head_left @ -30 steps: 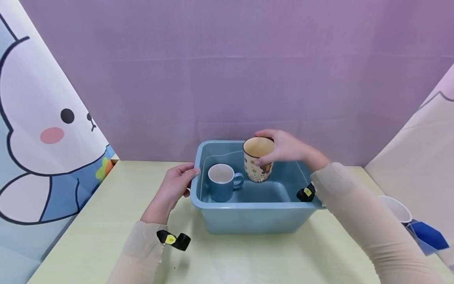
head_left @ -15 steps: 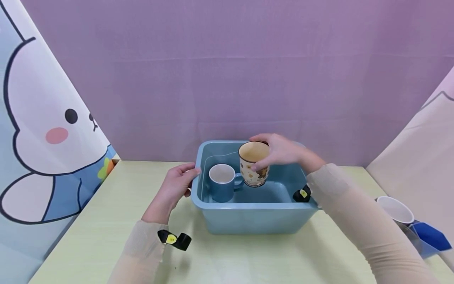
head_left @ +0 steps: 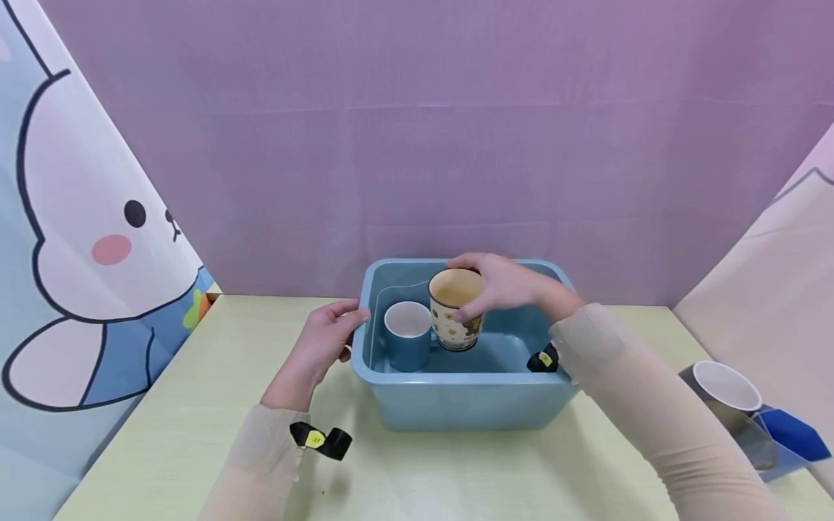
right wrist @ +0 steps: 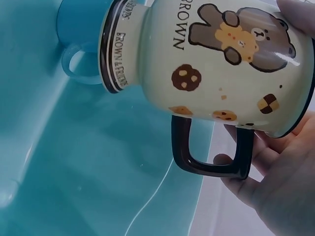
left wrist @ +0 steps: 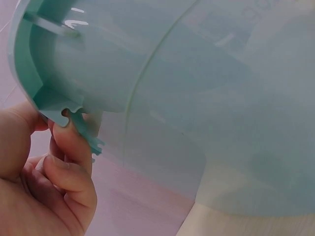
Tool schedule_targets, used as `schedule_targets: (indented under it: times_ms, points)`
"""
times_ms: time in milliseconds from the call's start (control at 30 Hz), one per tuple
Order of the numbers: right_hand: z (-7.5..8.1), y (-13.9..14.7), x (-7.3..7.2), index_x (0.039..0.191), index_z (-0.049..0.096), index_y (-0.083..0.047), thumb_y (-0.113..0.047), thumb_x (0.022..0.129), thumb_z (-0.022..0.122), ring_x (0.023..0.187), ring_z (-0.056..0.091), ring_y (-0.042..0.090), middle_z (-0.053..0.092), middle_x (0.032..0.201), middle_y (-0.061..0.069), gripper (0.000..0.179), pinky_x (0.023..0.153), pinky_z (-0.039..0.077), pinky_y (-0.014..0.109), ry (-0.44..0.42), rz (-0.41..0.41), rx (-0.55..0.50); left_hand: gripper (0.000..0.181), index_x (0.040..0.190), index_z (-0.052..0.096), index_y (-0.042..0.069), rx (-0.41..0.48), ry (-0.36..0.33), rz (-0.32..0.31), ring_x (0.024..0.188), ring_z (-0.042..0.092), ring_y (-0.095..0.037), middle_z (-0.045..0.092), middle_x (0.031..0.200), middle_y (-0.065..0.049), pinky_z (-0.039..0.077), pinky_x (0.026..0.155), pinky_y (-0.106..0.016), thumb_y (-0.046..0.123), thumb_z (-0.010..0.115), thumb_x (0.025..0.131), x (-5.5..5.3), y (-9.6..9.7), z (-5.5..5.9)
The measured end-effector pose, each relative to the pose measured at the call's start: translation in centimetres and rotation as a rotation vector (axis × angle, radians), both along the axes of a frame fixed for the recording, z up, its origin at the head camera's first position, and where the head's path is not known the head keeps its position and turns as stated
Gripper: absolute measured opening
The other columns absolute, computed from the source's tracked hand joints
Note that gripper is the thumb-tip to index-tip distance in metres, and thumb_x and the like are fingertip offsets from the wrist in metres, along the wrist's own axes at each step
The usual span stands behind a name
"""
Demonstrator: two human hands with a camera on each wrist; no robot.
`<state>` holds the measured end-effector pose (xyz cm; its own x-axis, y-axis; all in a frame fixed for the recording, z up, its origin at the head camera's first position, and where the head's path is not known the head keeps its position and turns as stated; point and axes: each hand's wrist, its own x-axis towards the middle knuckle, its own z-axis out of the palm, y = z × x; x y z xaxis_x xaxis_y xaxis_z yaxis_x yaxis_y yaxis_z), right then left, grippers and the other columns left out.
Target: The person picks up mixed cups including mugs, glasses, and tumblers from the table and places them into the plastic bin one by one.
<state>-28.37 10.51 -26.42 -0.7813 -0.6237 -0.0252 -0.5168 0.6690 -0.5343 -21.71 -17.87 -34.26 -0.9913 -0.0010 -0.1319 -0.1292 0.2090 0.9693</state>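
Observation:
My right hand (head_left: 504, 286) grips a cream mug (head_left: 449, 325) by its rim, thumb on the near side and fingers round the far side. Bear and cookie prints and a dark handle (right wrist: 211, 169) show on this mug in the right wrist view. It is upright, low inside a blue plastic basin (head_left: 465, 378). Just left of it in the basin stands a blue mug (head_left: 409, 351) with a white inside, its handle hidden behind the cream mug in the head view. My left hand (head_left: 322, 336) pinches the basin's left rim (left wrist: 42, 98), fingers curled under the lip.
The basin stands on a pale wooden table (head_left: 195, 405) against a purple cloth backdrop (head_left: 417, 145). At the right table edge are a white-rimmed cup (head_left: 726, 383) and a blue angular container (head_left: 791, 438), partly behind my right sleeve. A cartoon cloth (head_left: 72, 253) hangs at left.
My right hand has moved left and down with the cream mug, bringing it lower into the basin and close beside the blue mug. My left hand stays on the rim.

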Motion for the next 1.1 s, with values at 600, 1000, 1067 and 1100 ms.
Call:
schedule_targets:
  times_ms: [600,1000,1067,1100]
  points:
    - [-0.9,-1.8,0.7,0.136,0.046,-0.011,-0.04,0.063,0.082,0.102,0.053,0.018,0.054,0.126,-0.001,0.087,0.081,0.049,0.033,-0.006,0.057,0.028,0.039,0.129,0.055,0.014,-0.011,-0.009,0.007,0.065,0.054,-0.017,0.063,0.079,-0.003,0.042,0.054,-0.023,0.033,0.054,0.095,0.0,-0.3,0.1]
    - [-1.4,-2.3,1.1,0.137,0.045,-0.013,-0.04,0.063,0.082,0.103,0.052,0.019,0.053,0.128,0.0,0.087,0.078,0.049,0.033,-0.019,0.06,0.037,0.04,0.129,0.055,0.014,-0.005,-0.004,0.006,0.066,0.054,-0.017,0.062,0.081,-0.004,0.043,0.055,-0.024,0.033,0.054,0.095,0.1,-0.3,0.2]
    - [-1.5,-2.3,1.1,0.137,0.045,-0.014,-0.04,0.063,0.082,0.103,0.052,0.018,0.052,0.129,-0.001,0.087,0.079,0.049,0.033,-0.024,0.064,0.038,0.04,0.129,0.055,0.013,-0.002,0.002,0.005,0.065,0.054,-0.017,0.062,0.08,-0.004,0.043,0.055,-0.024,0.033,0.054,0.095,0.1,-0.3,0.2]
    - [-1.6,-2.3,1.1,0.137,0.045,-0.015,-0.04,0.063,0.082,0.103,0.052,0.018,0.052,0.129,-0.001,0.086,0.079,0.049,0.033,-0.026,0.066,0.039,0.04,0.129,0.055,0.013,-0.001,0.003,0.004,0.065,0.054,-0.017,0.062,0.079,-0.004,0.043,0.054,-0.024,0.033,0.054,0.095,0.1,-0.4,0.3]
